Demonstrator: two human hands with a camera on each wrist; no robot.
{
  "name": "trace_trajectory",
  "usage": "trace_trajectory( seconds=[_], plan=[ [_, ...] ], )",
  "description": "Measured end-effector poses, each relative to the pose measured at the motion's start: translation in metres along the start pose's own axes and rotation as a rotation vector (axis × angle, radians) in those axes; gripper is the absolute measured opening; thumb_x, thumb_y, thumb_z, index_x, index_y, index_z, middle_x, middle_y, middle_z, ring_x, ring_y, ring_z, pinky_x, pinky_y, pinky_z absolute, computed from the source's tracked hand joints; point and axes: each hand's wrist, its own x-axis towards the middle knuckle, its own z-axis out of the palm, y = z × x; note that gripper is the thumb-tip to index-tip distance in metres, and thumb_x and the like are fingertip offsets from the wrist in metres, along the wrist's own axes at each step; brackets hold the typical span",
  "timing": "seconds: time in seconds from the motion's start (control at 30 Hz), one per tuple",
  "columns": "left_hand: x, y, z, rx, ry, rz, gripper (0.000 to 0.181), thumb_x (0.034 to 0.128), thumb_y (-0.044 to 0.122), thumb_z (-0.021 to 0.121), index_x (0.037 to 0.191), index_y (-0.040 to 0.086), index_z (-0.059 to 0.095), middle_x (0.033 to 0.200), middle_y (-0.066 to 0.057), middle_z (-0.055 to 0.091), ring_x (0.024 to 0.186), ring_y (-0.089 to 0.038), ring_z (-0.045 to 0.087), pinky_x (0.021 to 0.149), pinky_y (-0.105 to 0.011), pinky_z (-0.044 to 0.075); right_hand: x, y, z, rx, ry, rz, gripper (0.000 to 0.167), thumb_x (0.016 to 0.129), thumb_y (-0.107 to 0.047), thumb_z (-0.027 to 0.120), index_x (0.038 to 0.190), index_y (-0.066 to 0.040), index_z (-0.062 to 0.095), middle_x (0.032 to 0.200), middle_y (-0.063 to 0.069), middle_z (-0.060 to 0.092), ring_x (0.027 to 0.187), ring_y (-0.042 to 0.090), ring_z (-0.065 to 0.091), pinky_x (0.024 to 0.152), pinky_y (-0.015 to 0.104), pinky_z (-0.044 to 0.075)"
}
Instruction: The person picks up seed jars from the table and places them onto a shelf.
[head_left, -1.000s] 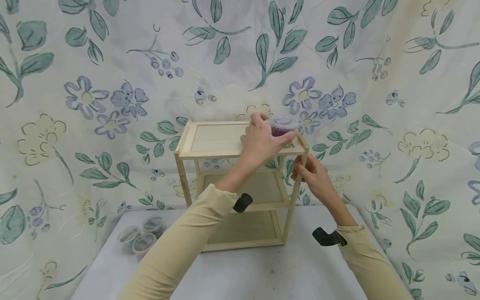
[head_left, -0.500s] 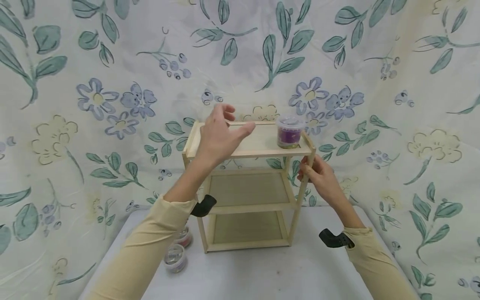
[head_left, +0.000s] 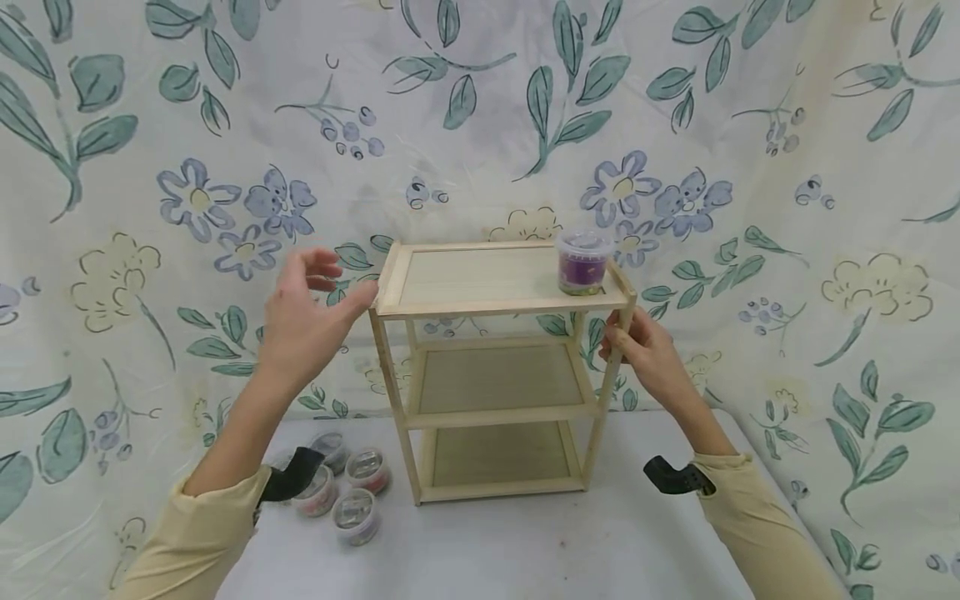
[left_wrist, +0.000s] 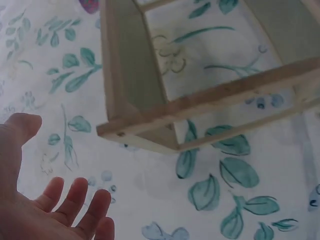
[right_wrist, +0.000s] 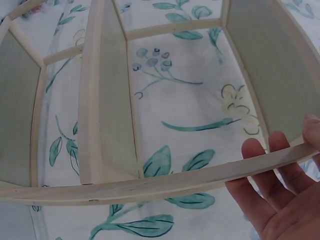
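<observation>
A three-tier wooden shelf (head_left: 480, 279) stands upright on the white table. On the right end of its top tier sits a clear lidded tub (head_left: 583, 265) with purple contents or a purple label. My right hand (head_left: 647, 354) grips the front right post, its fingers curled round the wood in the right wrist view. To the left of the shelf my left hand (head_left: 307, 321) hangs in the air, holding nothing, fingers relaxed and thumb apart. In the left wrist view the left hand (left_wrist: 55, 200) is clear of the shelf corner (left_wrist: 117, 127).
Several small lidded tubs (head_left: 356, 515) stand grouped on the white table (head_left: 517, 550) left of the shelf, below my left forearm. The left wrist strap partly covers some. A floral sheet (head_left: 480, 108) hangs close behind.
My left hand has let go of the purple tub on the top tier and moved left, past the shelf's left edge. The right hand keeps its grip on the post.
</observation>
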Motion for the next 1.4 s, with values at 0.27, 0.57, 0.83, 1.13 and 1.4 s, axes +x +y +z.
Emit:
trace_trajectory(
  seconds=[0.27,0.57,0.83,1.13,1.4],
  plan=[
    [-0.043,-0.062,-0.004,0.052,-0.021,-0.124,0.063,0.0947,0.039,0.064,0.138,0.001,0.039,0.129,-0.020,0.050,0.117,-0.035,0.046,0.082,-0.042,0.037,0.000,0.002,-0.003,0.000,0.012,0.000,0.021,0.104,-0.013,0.050,0.115,0.004,0.047,0.091,0.022,0.056,0.080,0.017,0.064,0.076,0.027,0.058],
    [-0.115,-0.147,0.012,0.109,-0.229,-0.383,0.080,0.0943,0.046,0.063,0.145,-0.005,0.029,0.136,-0.024,0.042,0.123,-0.039,0.040,0.093,-0.054,0.040,0.000,0.003,0.000,-0.003,0.005,0.011,0.020,0.104,-0.012,0.050,0.114,0.005,0.047,0.090,0.024,0.058,0.080,0.019,0.066,0.077,0.028,0.058],
    [-0.158,-0.205,0.030,0.029,-0.334,-0.611,0.088,0.0943,0.052,0.060,0.149,-0.004,0.020,0.141,-0.025,0.038,0.126,-0.037,0.042,0.098,-0.047,0.039,0.001,0.004,-0.001,0.011,0.009,0.005,0.019,0.103,-0.011,0.050,0.113,0.005,0.048,0.088,0.021,0.058,0.079,0.020,0.066,0.076,0.028,0.058],
    [-0.191,-0.262,0.056,-0.058,-0.369,-0.688,0.092,0.0906,0.044,0.069,0.147,-0.009,0.019,0.143,-0.032,0.033,0.128,-0.044,0.040,0.101,-0.053,0.042,0.002,0.003,-0.001,0.003,0.005,0.004,0.020,0.103,-0.011,0.050,0.114,0.006,0.048,0.091,0.020,0.057,0.079,0.015,0.066,0.077,0.028,0.058],
    [-0.198,-0.278,0.076,-0.079,-0.432,-0.743,0.103,0.0875,0.050,0.069,0.149,-0.011,0.013,0.146,-0.037,0.025,0.133,-0.053,0.030,0.109,-0.064,0.029,0.001,0.003,-0.001,-0.008,0.005,0.009,0.021,0.103,-0.011,0.050,0.116,0.005,0.047,0.091,0.019,0.057,0.080,0.017,0.066,0.078,0.027,0.058]
  ],
)
